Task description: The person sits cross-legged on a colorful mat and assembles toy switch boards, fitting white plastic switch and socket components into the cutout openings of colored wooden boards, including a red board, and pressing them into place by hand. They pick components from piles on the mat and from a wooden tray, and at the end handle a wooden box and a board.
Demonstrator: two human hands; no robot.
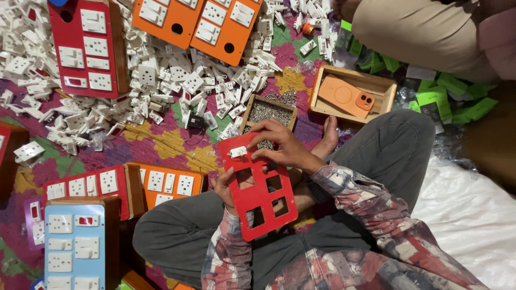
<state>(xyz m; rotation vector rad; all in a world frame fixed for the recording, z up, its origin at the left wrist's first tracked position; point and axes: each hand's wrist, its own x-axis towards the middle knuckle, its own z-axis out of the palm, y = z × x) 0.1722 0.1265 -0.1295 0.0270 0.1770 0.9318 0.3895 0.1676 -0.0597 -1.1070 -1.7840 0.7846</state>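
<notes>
I sit cross-legged and hold a red plastic switch panel with several rectangular cut-outs over my lap. My left hand grips its left edge from underneath. My right hand rests on the panel's top end, fingers pressing a small white switch piece into the upper cut-out. Just beyond my right hand stands a small wooden box of screws.
A heap of white switch and socket parts covers the patterned mat ahead. Finished red, orange and blue boards lie around. A wooden tray holds an orange phone. Another person sits at the top right.
</notes>
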